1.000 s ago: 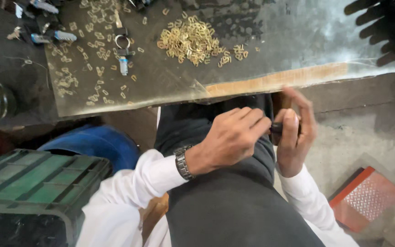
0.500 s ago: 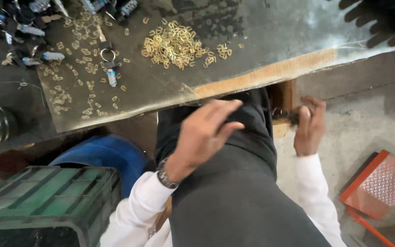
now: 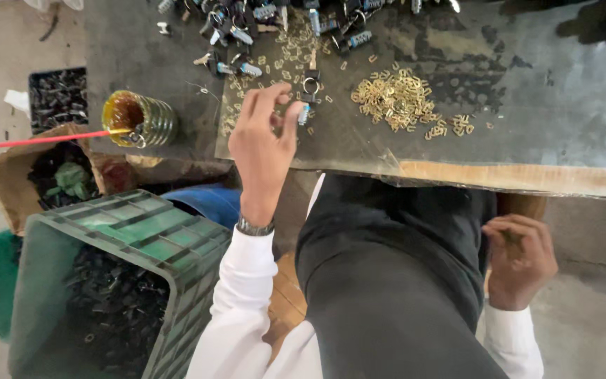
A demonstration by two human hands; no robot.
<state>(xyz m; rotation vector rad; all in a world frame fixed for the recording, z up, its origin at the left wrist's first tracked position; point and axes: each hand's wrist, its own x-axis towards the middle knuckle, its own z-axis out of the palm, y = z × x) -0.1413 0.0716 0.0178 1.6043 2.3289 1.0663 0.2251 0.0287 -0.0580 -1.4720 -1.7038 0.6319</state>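
While the left hand (image 3: pixel 264 144) reaches onto the counter (image 3: pixel 541 112), its grip pinches a small metal part (image 3: pixel 304 112) at 12 o'clock; the right hand (image 3: pixel 520 260), clenched, rests at 4 o'clock, contents hidden.

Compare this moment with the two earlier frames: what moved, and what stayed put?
The left hand left the lap and reached up onto the work board, its fingers now at a small metal part. The right hand dropped beside the thigh, curled; whether it holds anything is unclear. The pile of brass pieces stayed unmoved.
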